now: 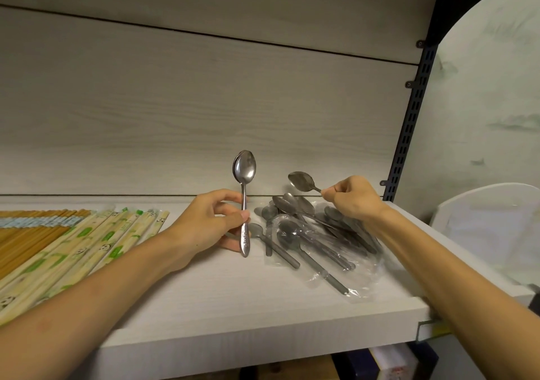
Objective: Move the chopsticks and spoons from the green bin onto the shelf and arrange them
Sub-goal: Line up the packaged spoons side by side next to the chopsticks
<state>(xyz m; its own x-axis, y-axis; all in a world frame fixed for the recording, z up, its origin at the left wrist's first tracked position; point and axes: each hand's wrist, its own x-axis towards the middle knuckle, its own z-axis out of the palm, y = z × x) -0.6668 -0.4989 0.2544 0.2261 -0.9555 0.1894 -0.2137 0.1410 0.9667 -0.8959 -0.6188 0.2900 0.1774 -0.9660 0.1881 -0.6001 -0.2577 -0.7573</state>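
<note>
My left hand (214, 222) grips a small stack of metal spoons (245, 175) upright by the handles, bowls up, above the white shelf (204, 306). My right hand (355, 200) pinches the handle of a single spoon (301, 181), its bowl pointing left and raised over a loose pile of spoons (304, 233). Several in that pile lie in clear plastic wrappers. Wrapped chopsticks (96, 242) with green print lie side by side on the shelf's left part, next to bare wooden chopsticks (32, 227). The green bin is out of view.
The shelf's pale wood back panel (204, 102) rises behind. A black slotted upright (409, 122) marks the right end, with a white curved object (491, 222) beyond it. Boxes (391, 362) show below the shelf's front edge.
</note>
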